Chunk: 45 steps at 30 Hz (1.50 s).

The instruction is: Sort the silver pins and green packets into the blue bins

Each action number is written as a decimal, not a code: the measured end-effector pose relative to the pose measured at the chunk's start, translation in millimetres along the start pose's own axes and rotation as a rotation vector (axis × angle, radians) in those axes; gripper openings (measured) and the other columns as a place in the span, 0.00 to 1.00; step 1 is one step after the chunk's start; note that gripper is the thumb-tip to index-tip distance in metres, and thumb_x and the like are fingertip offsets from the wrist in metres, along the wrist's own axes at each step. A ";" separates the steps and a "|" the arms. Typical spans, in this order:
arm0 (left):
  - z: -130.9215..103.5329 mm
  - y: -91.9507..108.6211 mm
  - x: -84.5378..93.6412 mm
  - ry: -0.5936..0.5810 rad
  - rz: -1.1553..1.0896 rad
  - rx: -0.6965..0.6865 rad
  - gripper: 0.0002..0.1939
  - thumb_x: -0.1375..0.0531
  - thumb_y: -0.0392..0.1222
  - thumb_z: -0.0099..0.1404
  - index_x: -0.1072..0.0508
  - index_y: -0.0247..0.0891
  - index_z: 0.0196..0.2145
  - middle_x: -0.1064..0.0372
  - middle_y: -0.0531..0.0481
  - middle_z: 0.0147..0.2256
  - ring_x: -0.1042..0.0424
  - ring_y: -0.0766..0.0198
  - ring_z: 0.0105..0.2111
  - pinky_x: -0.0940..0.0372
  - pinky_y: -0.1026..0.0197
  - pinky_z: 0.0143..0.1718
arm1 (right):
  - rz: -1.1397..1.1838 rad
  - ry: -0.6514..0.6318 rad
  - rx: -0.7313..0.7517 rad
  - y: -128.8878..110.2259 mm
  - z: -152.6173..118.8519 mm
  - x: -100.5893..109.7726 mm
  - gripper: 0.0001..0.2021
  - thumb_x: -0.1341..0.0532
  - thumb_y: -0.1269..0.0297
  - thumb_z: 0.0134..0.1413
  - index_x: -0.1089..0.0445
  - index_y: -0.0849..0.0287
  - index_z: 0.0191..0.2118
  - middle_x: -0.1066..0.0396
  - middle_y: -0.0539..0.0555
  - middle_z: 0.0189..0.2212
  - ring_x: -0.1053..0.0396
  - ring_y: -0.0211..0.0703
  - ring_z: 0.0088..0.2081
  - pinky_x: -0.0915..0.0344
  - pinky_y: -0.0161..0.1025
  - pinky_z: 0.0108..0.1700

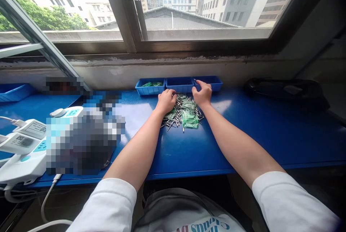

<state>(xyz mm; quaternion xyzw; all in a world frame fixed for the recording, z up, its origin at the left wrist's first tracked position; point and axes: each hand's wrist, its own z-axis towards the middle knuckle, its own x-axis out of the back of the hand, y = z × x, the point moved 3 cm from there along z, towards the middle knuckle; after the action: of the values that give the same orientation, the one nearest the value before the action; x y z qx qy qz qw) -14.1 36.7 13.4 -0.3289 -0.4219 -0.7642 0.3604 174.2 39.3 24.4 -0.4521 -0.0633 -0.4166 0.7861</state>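
A heap of small metal pins point(177, 116), mixed with green packets point(189, 118) that look like clear plastic bags, lies on the blue table between my hands. My left hand point(166, 102) rests at the heap's left far side, fingers curled together; what is in them is hidden. Held over the front edge of the right-hand blue bin point(214, 83), my right hand point(202, 93) has its thumb and fingers closed, with something tiny at the fingertips. The middle blue bin point(180, 85) stands just beyond the heap. Green packets point(152, 84) lie in the left-hand blue bin point(150, 90).
White power strips point(24, 163) with plugs and cables sit at the left, beside a blurred-out object point(83, 142). Another blue bin point(16, 92) is at the far left. A black bag-like item point(286, 93) lies at the right back. A window wall point(113, 68) bounds the table point(256, 134).
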 end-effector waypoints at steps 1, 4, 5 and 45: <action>-0.1 -0.2 -0.2 -0.005 -0.002 -0.004 0.12 0.50 0.42 0.67 0.30 0.42 0.44 0.29 0.44 0.48 0.34 0.52 0.51 0.43 0.49 0.52 | -0.045 0.015 -0.029 3.3 1.4 0.5 0.22 0.44 0.64 0.51 0.31 0.61 0.52 0.29 0.61 0.50 0.39 0.58 0.53 0.43 0.58 0.56; -0.6 0.1 -0.2 -0.020 -0.008 -0.010 0.12 0.50 0.41 0.66 0.29 0.42 0.43 0.29 0.44 0.47 0.33 0.52 0.51 0.42 0.48 0.52 | -0.127 0.060 -0.084 12.2 3.3 0.4 0.26 0.45 0.63 0.50 0.36 0.60 0.56 0.34 0.64 0.54 0.44 0.62 0.55 0.44 0.64 0.54; -0.8 0.2 -0.1 -0.025 -0.006 -0.008 0.12 0.49 0.41 0.66 0.29 0.42 0.43 0.29 0.44 0.47 0.33 0.52 0.51 0.42 0.48 0.52 | -0.136 0.072 -0.095 14.5 3.3 -0.1 0.27 0.44 0.63 0.49 0.38 0.60 0.57 0.36 0.64 0.55 0.45 0.63 0.55 0.45 0.65 0.53; 1.5 -4.6 -5.5 -0.040 -0.021 -0.044 0.12 0.44 0.45 0.63 0.26 0.39 0.41 0.27 0.45 0.44 0.28 0.56 0.45 0.35 0.57 0.49 | -0.016 -0.491 0.294 -5.7 -15.6 -30.6 0.07 0.39 0.65 0.49 0.22 0.56 0.30 0.22 0.53 0.36 0.28 0.48 0.42 0.36 0.42 0.50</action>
<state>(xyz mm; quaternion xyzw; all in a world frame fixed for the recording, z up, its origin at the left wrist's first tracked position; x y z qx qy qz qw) -14.7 41.2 7.7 -0.3474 -0.4157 -0.7703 0.3364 146.1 44.4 4.4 -0.4202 -0.3150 -0.2873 0.8010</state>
